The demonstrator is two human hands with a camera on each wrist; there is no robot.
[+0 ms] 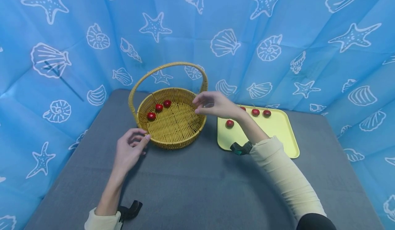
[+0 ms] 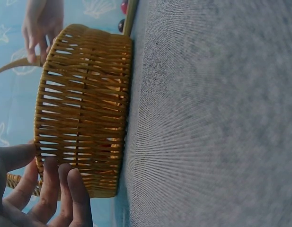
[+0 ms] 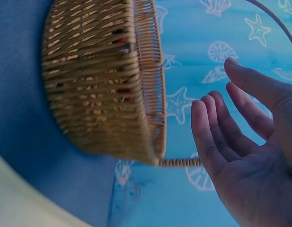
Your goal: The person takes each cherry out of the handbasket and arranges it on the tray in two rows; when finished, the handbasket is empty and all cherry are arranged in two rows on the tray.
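Closest to my head camera, a dark rounded shape is showing at the bottom edge, against the cream sleeve of the person's right arm. Behind everything I'm seeing a blue curtain printed with white shells and starfish, and below it a grey-covered table is spreading out. A round wicker basket is standing upright near the table's far edge, its tall handle arching above it. To the right of it, a pale yellow tray is lying flat.

The right hand is hovering by the basket's right rim near the handle's foot, fingers loosely bent, released and holding nothing. The left hand is curving its fingers at the left front rim; I can't tell whether it is gripping it. A black wrist device is sitting on the left wrist.

Smallest of all, three red cherries are lying inside the basket, toward its left and back. Four more cherries are showing on the tray, one partly hidden beside the right hand.
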